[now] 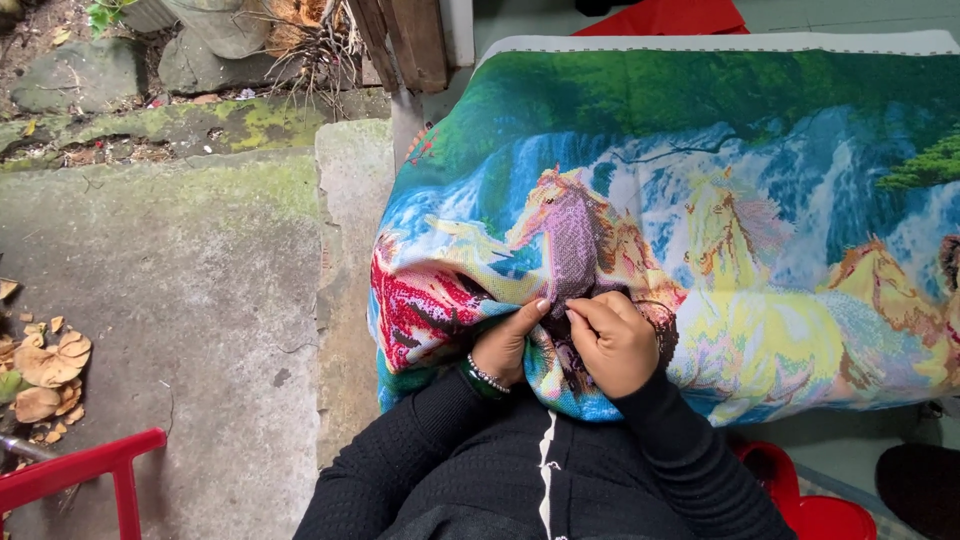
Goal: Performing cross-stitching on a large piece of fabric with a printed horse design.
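1. Centre of view, just below middle: large cross-stitch cloth printed with horses before a blue waterfall and green trees [700,200], draped across the person's lap and spreading toward 1 and 3 o'clock.
2. Left hand [505,345] grips a bunched fold of the cloth at its near edge, thumb up against the fabric; fingers curled narrow around the fold.
3. Right hand [615,340] sits just beside the left, at its 3 o'clock, fingers pinched tight at the cloth surface under the purple-stitched horse [572,240]. Whether a needle sits in the pinch is too small to tell.
4. Beaded bracelet and green bangle [485,378] on the left wrist; black knitted sleeves [690,460] on both arms, running to 6 o'clock.
5. At 9 o'clock from the cloth: grey concrete slab with moss patches [180,260].
6. At 8 o'clock, far edge: dry brown leaves [45,365]; below them a red plastic frame [90,470].
7. At 5 o'clock: red plastic seat edge [810,505].
8. At 11 o'clock: stones and dry roots [230,40].
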